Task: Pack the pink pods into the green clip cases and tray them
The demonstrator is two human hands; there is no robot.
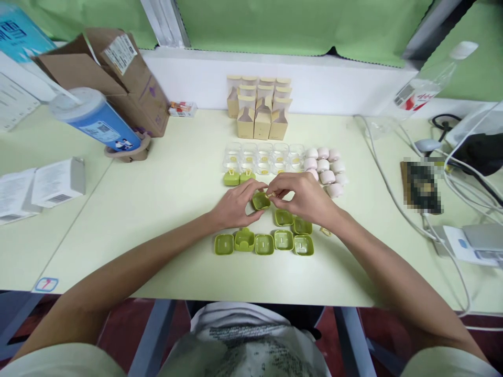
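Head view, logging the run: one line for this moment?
left hand: holds green case | right hand: pinches small piece at it | near: row of green cases

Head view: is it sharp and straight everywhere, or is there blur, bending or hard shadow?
Head view: soft light, faint shadows under the left hand and right hand; the green case between them is sharp; near the edges the blue tube and clear bottle lean and smear; one patch is pixelated.

clear trays [264, 157] lie behind green cases [264, 244], small cartons [259, 107] farther back.
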